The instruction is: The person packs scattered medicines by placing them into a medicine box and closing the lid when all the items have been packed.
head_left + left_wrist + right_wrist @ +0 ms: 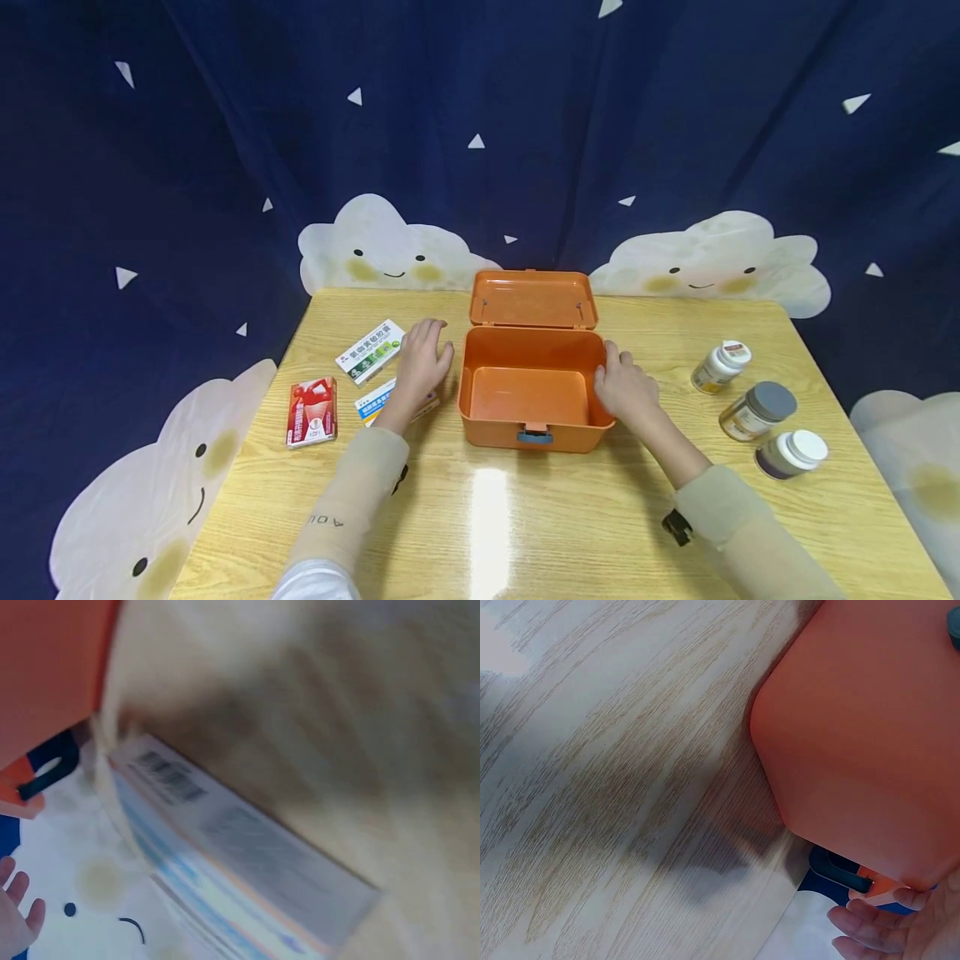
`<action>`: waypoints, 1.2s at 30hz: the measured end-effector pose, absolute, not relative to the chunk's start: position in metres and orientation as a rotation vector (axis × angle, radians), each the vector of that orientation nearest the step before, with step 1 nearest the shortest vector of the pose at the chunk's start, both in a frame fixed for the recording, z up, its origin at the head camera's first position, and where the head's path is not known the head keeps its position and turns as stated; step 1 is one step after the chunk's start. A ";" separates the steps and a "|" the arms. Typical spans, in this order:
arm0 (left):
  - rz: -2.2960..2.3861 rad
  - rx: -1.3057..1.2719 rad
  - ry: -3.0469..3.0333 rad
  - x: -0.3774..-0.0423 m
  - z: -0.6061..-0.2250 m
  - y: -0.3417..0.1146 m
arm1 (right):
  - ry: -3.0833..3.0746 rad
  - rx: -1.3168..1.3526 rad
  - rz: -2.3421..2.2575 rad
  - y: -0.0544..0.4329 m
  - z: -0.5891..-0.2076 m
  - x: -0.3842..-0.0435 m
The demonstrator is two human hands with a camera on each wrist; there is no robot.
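Note:
An orange lidded box [498, 432] stands with its lid [534, 298] tipped back and a blue-grey latch [534, 437] on its front. My left hand [423, 362] hovers left of the box, fingers loosely spread and holding nothing. Beneath and beside it lie a blue-and-white medicine box [372, 405], partly hidden by the wrist, and a green-and-white medicine box [369, 354]. At the right rim is my right hand [628, 390], its fingers loosely bent; whether they touch the rim I cannot tell. Its fingers show beyond the orange wall [862, 742] in the right wrist view.
A red medicine box [311, 412] lies farther left on the wooden table [420, 533]. On the right stand a small white bottle [720, 367], a grey-lidded jar [757, 411] and a white-lidded jar [791, 454]. A dark blue curtain [420, 125] with clouds hangs behind.

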State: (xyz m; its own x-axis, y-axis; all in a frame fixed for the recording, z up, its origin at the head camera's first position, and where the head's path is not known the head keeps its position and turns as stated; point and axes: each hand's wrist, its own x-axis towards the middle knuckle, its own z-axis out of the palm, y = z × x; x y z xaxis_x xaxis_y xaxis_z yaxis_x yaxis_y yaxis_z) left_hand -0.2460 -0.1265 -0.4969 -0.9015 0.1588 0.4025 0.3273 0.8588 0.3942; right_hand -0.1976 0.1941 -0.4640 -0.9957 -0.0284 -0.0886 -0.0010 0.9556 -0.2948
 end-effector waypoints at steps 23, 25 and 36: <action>-0.401 -0.307 -2.993 -0.206 -0.547 -0.184 | 2.998 -0.002 -0.482 0.193 -0.463 -0.198; -0.407 -0.285 -3.024 -0.204 -0.548 -0.187 | 2.998 -0.004 -0.484 0.193 -0.463 -0.198; -0.407 -0.208 -3.133 -0.197 -0.552 -0.196 | 3.016 -0.007 -0.491 0.193 -0.464 -0.197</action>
